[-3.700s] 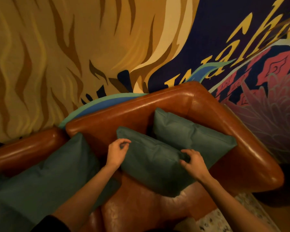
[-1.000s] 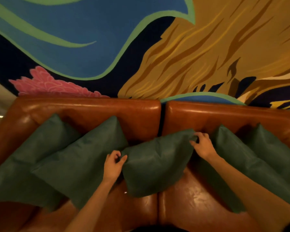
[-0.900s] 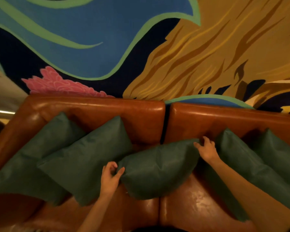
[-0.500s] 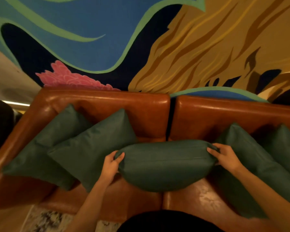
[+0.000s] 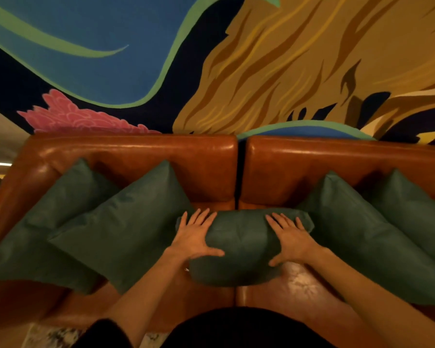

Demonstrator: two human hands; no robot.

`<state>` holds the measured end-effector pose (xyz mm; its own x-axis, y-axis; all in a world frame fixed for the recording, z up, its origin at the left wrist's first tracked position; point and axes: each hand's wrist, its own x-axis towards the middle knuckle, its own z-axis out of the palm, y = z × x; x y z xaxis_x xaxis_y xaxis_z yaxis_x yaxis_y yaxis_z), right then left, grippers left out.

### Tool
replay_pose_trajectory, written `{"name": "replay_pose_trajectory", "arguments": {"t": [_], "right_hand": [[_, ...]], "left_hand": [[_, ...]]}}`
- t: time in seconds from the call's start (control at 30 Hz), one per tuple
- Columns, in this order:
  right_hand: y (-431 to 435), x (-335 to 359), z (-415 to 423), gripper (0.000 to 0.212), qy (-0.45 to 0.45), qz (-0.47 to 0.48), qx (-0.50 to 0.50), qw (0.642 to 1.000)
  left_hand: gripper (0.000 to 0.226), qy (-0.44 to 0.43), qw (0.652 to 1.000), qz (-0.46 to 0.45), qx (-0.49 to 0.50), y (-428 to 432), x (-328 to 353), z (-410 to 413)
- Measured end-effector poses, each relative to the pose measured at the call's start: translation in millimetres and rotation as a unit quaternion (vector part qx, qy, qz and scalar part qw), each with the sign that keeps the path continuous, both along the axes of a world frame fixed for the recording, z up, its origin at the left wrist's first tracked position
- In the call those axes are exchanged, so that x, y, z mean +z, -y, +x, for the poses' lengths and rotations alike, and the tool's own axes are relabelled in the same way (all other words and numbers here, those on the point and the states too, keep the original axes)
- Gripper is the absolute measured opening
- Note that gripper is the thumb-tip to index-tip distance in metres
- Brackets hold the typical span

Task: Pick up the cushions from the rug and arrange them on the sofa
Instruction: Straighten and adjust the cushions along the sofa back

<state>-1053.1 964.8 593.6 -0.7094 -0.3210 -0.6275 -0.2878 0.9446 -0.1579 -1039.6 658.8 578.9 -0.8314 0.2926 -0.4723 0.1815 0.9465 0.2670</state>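
Hands, seen from the head camera, are pressing the middle cushion (image 5: 241,244) onto the sofa (image 5: 161,156) at its centre seam, left hand (image 5: 195,237) and right hand (image 5: 290,238) lying flat, fingers straight and spread. Lying low near the sofa's front edge and unpropped, it is risking a roll off.

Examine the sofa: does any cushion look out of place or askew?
Yes. The middle cushion lies flat over the seat seam, pressed under the left hand and right hand, while the left cushions and right cushions lean propped against the sofa back.
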Motion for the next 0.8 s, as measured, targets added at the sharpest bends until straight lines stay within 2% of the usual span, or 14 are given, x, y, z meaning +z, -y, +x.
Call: {"name": "replay_pose_trajectory", "arguments": {"t": [0.07,0.17,0.2,0.3,0.4,0.47,0.6,0.8], "right_hand": [[-5.5,0.0,-5.7,0.132,-0.036,0.052,0.015,0.998],[-9.3,1.6,-11.9,0.102,-0.088,0.101,0.065,0.989],[-7.1,-1.0,-12.6,0.098,-0.091,0.113,0.077,0.986],[-5.4,-9.1,-12.9,0.111,-0.046,0.122,0.048,0.99],[-11.2,-12.2,-11.6,0.126,0.005,0.088,-0.039,0.995],[-11.5,-13.4,-9.6,0.127,0.007,0.07,-0.07,0.995],[-16.3,-12.3,-15.4,0.085,-0.022,0.037,-0.075,0.996],[-29.3,8.2,-62.2,0.07,-0.049,0.03,-0.093,0.994]], "left_hand": [[0.131,0.009,0.996,-0.064,-0.057,11.2,-8.6,-0.4],[0.13,-0.02,0.991,-0.101,-0.088,25.1,-9.5,6.6],[0.126,-0.024,0.991,-0.099,-0.082,26.0,-10.0,8.9],[0.114,-0.004,0.995,-0.083,-0.052,27.3,-12.0,10.1],[0.12,0.021,0.995,-0.092,-0.018,28.9,-11.7,10.3],[0.12,0.024,0.995,-0.095,0.003,26.9,-10.7,9.3],[0.103,-0.024,0.997,-0.078,0.01,24.6,-10.8,1.4],[0.088,-0.075,0.996,-0.058,-0.001,15.9,3.5,-55.7]]}}
